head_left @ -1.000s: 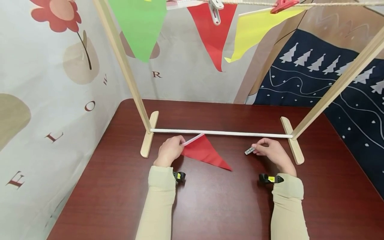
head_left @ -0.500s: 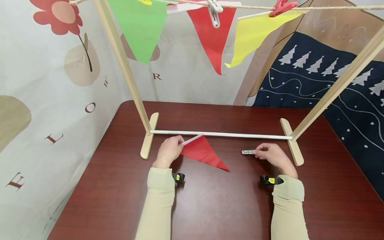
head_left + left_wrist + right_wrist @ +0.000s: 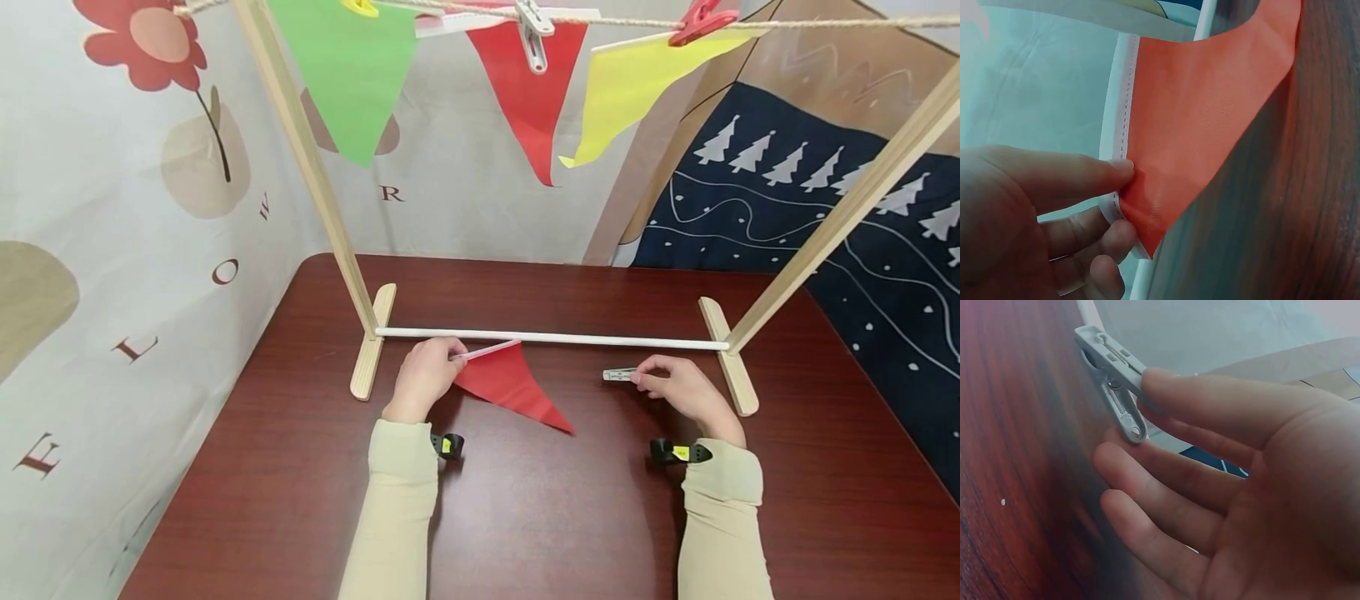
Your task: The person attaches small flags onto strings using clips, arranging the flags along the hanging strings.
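Note:
A red triangular pennant (image 3: pixel 510 380) with a white stitched top band hangs from my left hand (image 3: pixel 426 375), its tip trailing down toward the table. In the left wrist view, thumb and fingers pinch the white band of the pennant (image 3: pixel 1179 119) near one corner. My right hand (image 3: pixel 686 390) holds a grey clothespin (image 3: pixel 618 375) on the right side, its jaw end pointing left. Seen from the right wrist, the thumb lies on one handle of the clothespin (image 3: pixel 1113 365) with a finger behind it, and the other fingers extend below.
Wooden posts (image 3: pixel 318 192) on flat feet (image 3: pixel 372 342) stand left and right, joined low by a white rod (image 3: pixel 577 338). A rope (image 3: pixel 622 20) above carries a green pennant (image 3: pixel 348 75), a red one (image 3: pixel 528 92) and a yellow one (image 3: pixel 637 92), with clothespins. Patterned cloth surrounds the brown table (image 3: pixel 540 517).
The left hand has turned the pennant slightly, so its far top corner moved a little right. The clothespin has swung from slanting to nearly level, pointing left.

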The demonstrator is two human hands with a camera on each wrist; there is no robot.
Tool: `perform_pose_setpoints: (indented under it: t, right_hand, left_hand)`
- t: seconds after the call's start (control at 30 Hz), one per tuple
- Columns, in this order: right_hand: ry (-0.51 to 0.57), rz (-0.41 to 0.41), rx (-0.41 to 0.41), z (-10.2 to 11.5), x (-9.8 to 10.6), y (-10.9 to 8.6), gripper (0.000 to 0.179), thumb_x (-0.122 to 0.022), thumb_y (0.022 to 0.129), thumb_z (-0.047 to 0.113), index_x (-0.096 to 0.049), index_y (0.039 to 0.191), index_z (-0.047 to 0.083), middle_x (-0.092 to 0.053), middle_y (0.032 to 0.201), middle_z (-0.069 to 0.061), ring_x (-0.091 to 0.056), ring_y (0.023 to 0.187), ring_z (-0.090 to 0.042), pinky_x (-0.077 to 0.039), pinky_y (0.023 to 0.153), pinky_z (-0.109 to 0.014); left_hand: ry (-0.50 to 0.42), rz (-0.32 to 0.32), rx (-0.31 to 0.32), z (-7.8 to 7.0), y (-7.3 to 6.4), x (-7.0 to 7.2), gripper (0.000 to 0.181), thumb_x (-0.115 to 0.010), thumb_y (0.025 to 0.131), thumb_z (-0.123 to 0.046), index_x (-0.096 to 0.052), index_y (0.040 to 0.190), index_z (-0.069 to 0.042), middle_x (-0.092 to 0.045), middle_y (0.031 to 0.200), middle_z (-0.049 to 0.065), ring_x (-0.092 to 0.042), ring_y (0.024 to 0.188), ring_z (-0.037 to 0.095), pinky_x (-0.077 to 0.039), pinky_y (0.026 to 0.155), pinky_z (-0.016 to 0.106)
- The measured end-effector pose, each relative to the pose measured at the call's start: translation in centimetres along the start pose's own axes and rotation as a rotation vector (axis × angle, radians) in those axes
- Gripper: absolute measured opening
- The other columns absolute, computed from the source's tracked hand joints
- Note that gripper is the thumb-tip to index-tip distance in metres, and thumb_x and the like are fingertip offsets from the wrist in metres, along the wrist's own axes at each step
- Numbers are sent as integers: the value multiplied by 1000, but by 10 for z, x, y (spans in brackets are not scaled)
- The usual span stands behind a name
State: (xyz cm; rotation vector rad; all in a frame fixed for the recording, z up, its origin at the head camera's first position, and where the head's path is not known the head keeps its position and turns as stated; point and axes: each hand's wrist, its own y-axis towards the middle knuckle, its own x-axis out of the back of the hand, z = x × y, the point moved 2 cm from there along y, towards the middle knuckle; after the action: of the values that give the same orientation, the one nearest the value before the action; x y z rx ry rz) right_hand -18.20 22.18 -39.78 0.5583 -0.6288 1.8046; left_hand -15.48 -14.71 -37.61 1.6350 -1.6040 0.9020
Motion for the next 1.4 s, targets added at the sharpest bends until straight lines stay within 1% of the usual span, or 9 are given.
perform_pose_setpoints:
  t: [0.2, 0.4, 0.53, 0.7, 0.83, 1.03, 1.17, 1.33, 1.4]
  right_hand:
    - [-7, -23, 1, 2, 3, 0, 24, -59, 89, 26, -61, 99, 4, -66, 86, -11, -63, 81, -23, -52, 69, -25]
    - [0, -68, 9, 6, 5, -1, 28, -58, 90, 28, -60, 102, 3, -67, 89, -12, -65, 83, -25, -52, 69, -25]
    - [8, -91, 31, 7, 7, -2, 25, -56, 91, 25, -61, 103, 3, -66, 92, -13, -64, 85, -25, -51, 70, -24]
    - [14, -110, 62, 11, 9, -3, 24, -56, 92, 22, -63, 105, 3, -66, 92, -14, -63, 84, -25, -50, 69, -21]
    - [23, -122, 72, 14, 11, -5, 28, -57, 91, 26, -63, 106, 4, -66, 92, -14, -63, 85, -26, -51, 70, -22]
    - [21, -142, 61, 16, 13, -7, 33, -56, 91, 30, -62, 108, 3, -66, 94, -16, -63, 85, -28, -52, 71, -27]
    - [9, -146, 55, 17, 13, -7, 36, -55, 91, 33, -62, 109, 2, -66, 92, -16, -62, 86, -31, -52, 73, -32]
    - [1, -164, 63, 18, 13, -6, 36, -54, 92, 32, -62, 108, 1, -67, 90, -16, -62, 84, -33, -52, 73, -37]
    - [8, -175, 69, 20, 13, -6, 35, -55, 92, 32, -62, 108, 1, -67, 90, -17, -62, 83, -32, -52, 72, -37]
  left_hand:
    - [-9, -18, -34, -7, -1, 1, 8, -62, 86, -20, -68, 91, -19, -65, 84, -1, -54, 74, 19, -45, 69, 34]
    - [13, -13, -87, -21, -2, -5, 9, -61, 87, -21, -67, 92, -19, -65, 86, 0, -57, 77, 19, -47, 71, 36]
    - [30, -13, -115, -29, -2, -9, 9, -61, 87, -21, -67, 92, -19, -66, 90, 0, -58, 80, 19, -48, 72, 36]
    - [31, -18, -136, -36, -3, -12, 9, -61, 87, -22, -67, 93, -19, -66, 89, 0, -57, 77, 18, -48, 70, 35]
    - [27, -19, -144, -38, -4, -12, 9, -62, 87, -23, -67, 94, -19, -66, 86, -1, -55, 73, 17, -47, 67, 33]
    - [47, -46, -164, -40, -4, -11, 9, -62, 86, -23, -67, 93, -19, -63, 90, 0, -57, 80, 17, -48, 71, 35]
    - [57, -61, -158, -39, -4, -11, 9, -61, 86, -24, -67, 93, -20, -62, 93, -1, -58, 82, 17, -50, 71, 36]
    - [58, -73, -148, -39, -3, -10, 9, -59, 86, -23, -65, 92, -21, -62, 91, -3, -58, 80, 16, -49, 69, 35]
    - [56, -83, -146, -38, -4, -9, 9, -58, 86, -22, -65, 91, -20, -63, 90, -4, -58, 78, 15, -49, 68, 35]
